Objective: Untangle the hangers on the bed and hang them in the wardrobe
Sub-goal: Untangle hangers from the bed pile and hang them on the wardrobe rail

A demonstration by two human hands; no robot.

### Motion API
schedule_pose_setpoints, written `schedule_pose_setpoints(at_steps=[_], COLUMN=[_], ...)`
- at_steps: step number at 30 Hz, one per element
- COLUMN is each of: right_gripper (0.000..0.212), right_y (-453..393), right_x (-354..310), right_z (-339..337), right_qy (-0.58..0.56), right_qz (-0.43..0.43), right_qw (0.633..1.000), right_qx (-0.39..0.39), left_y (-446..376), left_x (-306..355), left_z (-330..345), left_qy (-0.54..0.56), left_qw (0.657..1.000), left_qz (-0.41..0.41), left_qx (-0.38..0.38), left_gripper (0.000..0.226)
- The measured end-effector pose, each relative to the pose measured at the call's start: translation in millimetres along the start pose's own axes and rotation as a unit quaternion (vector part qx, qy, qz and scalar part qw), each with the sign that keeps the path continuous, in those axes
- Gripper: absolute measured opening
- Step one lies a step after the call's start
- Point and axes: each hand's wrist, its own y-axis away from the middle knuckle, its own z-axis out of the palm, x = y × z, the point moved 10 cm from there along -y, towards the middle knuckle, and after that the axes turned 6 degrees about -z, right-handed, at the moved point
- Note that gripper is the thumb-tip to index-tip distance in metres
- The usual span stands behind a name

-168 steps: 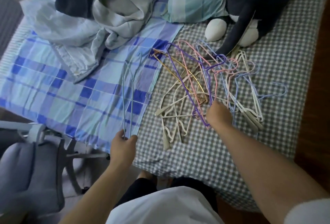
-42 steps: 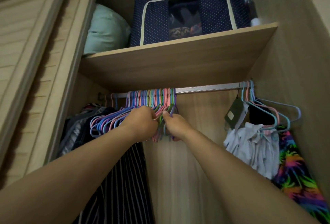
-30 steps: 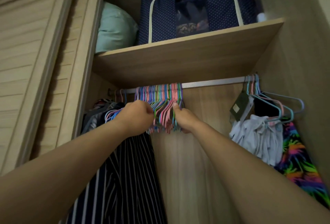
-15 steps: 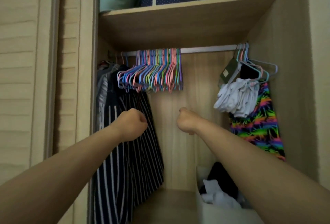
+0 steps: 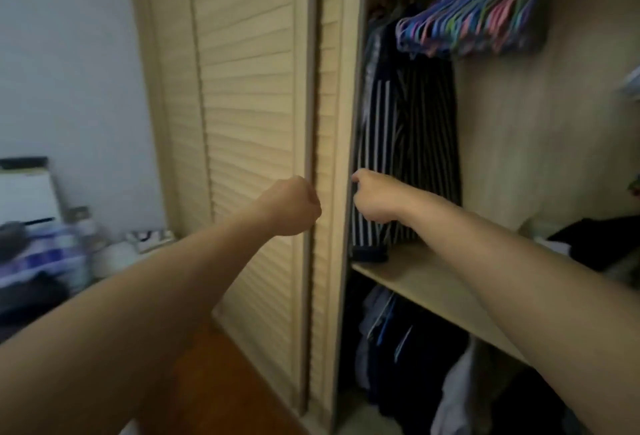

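Upper right of frame: hangers (image 5: pixel 485 8) now on rail, released. I read left hand (image 5: pixel 291 207), right hand (image 5: pixel 372 200) lowered, fingers curled, empty; view swinging bedward for next batch.

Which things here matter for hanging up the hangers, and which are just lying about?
Job: coloured hangers hung at the wardrobe's top; left hand and right hand, both empty fists.
Lying about: striped garment, louvred door, dark clothes below the shelf.

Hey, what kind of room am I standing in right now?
Most likely a bedroom, facing an open wardrobe: pale wooden louvred doors, a bunch of colourful plastic hangers up top, and a dark white-striped garment hanging beneath.
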Motion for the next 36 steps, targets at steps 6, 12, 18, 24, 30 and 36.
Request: schedule_pose_setpoints(at_steps=[6, 12, 18, 24, 30, 36], right_gripper=[0.047, 0.040, 0.043, 0.047, 0.035, 0.025], right_y=[56.1, 113.3, 191.1, 266.6, 282.5, 314.9], right_x=[-138.8, -272.9, -427.0, -480.8, -459.5, -354.4], right_z=[131.0, 285.6, 431.6, 596.7, 680.7, 809.1], right_qy=[-0.070, -0.077, -0.073, -0.066, -0.054, -0.026], right_qz=[-0.146, -0.236, -0.269, -0.197, -0.140, -0.040], right_qw=[0.984, 0.949, 0.925, 0.898, 0.901, 0.867], right_qx=[-0.071, -0.192, -0.258, -0.388, -0.408, -0.496], left_y=[139.1, 330.6, 509.2, 635.9, 656.9, 705.2], left_x=[-144.0, -332.7, -522.5, -655.0, -695.6, -713.0], left_z=[-38.7, -79.2, -92.3, -25.4, 4.0, 78.6], left_qy=[-0.006, 0.083, 0.162, 0.221, 0.290, 0.378], left_qw=[0.991, 0.942, 0.872, 0.804, 0.769, 0.655], left_qz=[-0.133, -0.321, -0.451, -0.552, -0.570, -0.654], left_qx=[0.031, 0.047, 0.094, 0.021, 0.016, 0.032], left_gripper=[0.023, 0.017, 0.024, 0.015, 0.017, 0.014])
